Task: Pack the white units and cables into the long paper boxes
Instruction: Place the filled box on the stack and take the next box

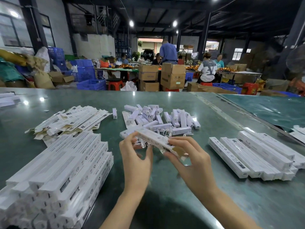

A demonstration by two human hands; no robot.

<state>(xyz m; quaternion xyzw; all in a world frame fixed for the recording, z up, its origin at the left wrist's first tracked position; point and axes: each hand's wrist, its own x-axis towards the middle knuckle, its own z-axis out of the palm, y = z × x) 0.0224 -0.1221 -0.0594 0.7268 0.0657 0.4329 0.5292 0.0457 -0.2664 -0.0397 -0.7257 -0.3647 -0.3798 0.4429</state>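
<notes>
Far left, near edge of green table [165,187]: large stack of closed long boxes [54,169], long axes running away from the person. Beyond it, a loose heap of flat, unfolded boxes [69,119].

Left hand [135,156]: fingers curled, pinching the far-left end of the box in hand [156,139]. A tangle of white cable [142,142] shows just under that end, by the fingertips; cannot tell whether it is already inside the box.

Box in hand: held above the table between both hands, long axis diagonal, upper left to lower right. Brown inner flap shows open at the lower-right end.

Right hand [191,161]: fingers curled round the near, open end, thumb on top.

Behind the hands, centre: pile of white units [165,118], touching one another, just beyond the box. Both hands lie about equally near it; left slightly closer to the nearest units.

Right: row of 6 or so filled boxes [252,156], lying side by side.

Judgement: step in hand is loading or closing 1 box; the open end faces the right hand, so anything still to be loaded would enter there.
</notes>
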